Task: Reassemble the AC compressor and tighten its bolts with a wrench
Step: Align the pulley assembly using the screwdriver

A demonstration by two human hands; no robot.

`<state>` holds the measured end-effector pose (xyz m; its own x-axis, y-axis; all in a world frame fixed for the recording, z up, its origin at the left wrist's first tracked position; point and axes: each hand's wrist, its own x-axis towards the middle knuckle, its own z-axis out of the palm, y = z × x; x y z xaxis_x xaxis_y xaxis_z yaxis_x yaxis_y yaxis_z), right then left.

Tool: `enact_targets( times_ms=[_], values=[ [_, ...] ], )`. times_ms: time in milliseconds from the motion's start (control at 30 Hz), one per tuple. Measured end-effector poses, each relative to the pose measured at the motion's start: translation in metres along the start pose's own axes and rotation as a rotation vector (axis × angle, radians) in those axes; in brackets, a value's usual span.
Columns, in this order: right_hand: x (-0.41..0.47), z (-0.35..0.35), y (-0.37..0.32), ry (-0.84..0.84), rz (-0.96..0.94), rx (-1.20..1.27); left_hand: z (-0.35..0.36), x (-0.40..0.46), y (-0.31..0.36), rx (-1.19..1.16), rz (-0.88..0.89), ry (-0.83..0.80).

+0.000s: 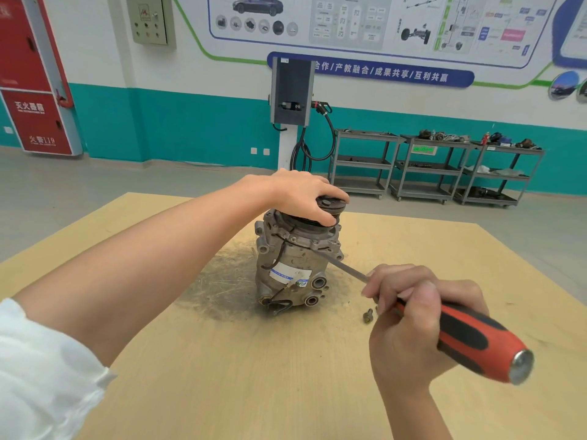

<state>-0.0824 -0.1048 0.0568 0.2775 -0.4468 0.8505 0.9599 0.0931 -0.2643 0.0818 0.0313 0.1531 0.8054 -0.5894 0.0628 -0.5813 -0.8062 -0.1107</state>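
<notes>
A grey metal AC compressor (pixel 292 268) stands upright on the wooden table (pixel 254 360), its black pulley and clutch plate (pixel 328 206) on top. My left hand (pixel 298 192) lies over that top and grips the clutch plate. My right hand (pixel 409 319) holds a screwdriver (pixel 470 335) by its red-and-black handle. The steel shaft runs up and left, and its tip touches the compressor body just under the pulley. A loose bolt (pixel 367 315) lies on the table near my right hand.
Dark scuff marks cover the table left of the compressor. Beyond the table's far edge stand three grey shelf carts (pixel 435 166) with parts on them, a charging post (pixel 291 100) with a cable, and a red fire cabinet (pixel 35 90) at the far left.
</notes>
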Motion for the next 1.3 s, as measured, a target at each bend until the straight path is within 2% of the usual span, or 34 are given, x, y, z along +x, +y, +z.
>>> enact_targets(
  times_ms=[433,633,1000,1133,1233,1300],
  values=[
    [0.020,0.007,-0.001,0.061,0.076,-0.069,-0.026,0.033,-0.007,0.012,0.041,-0.323],
    [0.033,0.011,-0.002,0.061,0.133,-0.117,-0.028,0.039,-0.010,0.108,0.098,-0.326],
    [0.053,0.015,-0.001,0.132,0.198,-0.199,-0.035,0.050,-0.008,0.105,0.098,-0.336],
    [0.046,0.017,-0.003,0.080,0.164,-0.158,-0.037,0.055,-0.007,0.139,0.135,-0.362],
    [0.030,0.008,-0.005,-0.051,0.164,-0.266,-0.037,0.058,-0.008,0.169,0.158,-0.369],
    [0.022,0.008,-0.006,-0.067,0.206,-0.280,-0.036,0.060,-0.009,0.184,0.166,-0.366]
  ],
)
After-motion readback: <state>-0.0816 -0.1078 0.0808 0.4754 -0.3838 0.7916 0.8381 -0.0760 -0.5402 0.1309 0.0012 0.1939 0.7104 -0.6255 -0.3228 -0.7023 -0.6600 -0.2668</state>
